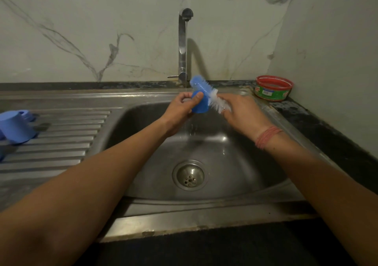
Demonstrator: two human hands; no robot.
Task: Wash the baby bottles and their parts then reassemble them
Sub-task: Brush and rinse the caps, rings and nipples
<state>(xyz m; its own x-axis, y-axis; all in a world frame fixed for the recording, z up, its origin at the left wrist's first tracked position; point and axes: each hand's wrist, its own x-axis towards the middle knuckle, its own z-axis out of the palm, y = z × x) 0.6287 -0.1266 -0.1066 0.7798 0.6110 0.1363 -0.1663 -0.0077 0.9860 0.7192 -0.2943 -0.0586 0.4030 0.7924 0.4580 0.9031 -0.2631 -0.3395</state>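
Over the steel sink (235, 159), my left hand (181, 107) grips a small blue bottle part (200, 105), thumb curled on its top. My right hand (243, 112) holds a bottle brush (206, 91) with white bristles and a blue tip, its handle hidden in my fist. The bristles lie against the blue part, just right of the thin water stream falling from the tap (184, 45). On the drainboard at far left, a blue bottle cap (17, 128) lies on its side beside other blue parts (28, 115).
A red-rimmed green tub of dish soap (273, 89) stands on the dark counter at the back right. The ribbed drainboard (61, 139) stretches left of the basin. The drain (190, 175) sits at the basin's middle. A marble wall rises behind.
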